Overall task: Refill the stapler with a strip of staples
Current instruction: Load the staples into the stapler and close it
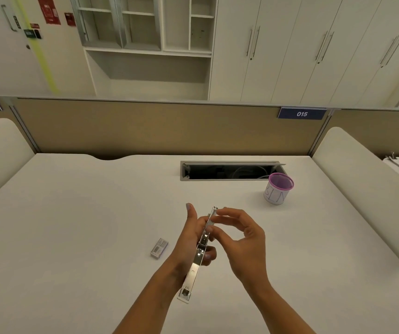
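A silver stapler (195,266), swung fully open into one long strip, is held above the white desk (73,225). My left hand (190,239) grips it around the middle from the left. My right hand (239,239) pinches at the stapler's far half with thumb and fingertips; whether a strip of staples is between them is too small to tell. A small staple box (159,248) lies on the desk just left of my left hand.
A purple-rimmed white cup (278,189) stands at the back right beside an open cable hatch (227,171). Padded side panels flank the desk, and a beige partition (145,128) closes the far edge. Papers lie at the far right.
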`<action>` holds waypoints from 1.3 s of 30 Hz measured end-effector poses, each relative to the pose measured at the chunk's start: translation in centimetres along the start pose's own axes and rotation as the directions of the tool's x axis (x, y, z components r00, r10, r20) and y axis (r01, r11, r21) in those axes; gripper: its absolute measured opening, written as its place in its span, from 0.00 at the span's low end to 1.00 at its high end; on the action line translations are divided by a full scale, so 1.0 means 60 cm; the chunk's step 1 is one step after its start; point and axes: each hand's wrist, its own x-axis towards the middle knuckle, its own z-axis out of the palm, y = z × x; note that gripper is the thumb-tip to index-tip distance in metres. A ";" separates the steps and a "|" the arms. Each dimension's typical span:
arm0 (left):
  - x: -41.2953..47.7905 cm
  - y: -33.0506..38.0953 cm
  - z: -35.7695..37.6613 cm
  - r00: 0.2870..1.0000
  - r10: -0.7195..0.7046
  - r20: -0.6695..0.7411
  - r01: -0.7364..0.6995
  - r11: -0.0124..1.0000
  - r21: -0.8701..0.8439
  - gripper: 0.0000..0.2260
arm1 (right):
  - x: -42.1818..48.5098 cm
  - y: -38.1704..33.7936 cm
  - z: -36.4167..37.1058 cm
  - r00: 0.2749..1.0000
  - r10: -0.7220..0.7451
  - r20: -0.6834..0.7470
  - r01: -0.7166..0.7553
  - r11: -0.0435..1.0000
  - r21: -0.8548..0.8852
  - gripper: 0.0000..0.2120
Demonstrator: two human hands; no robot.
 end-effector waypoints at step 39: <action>-0.008 0.006 0.002 0.999 -0.032 -0.018 0.031 0.998 -0.061 0.40 | -0.007 -0.004 -0.027 0.869 -0.391 0.304 0.479 0.508 -0.716 0.11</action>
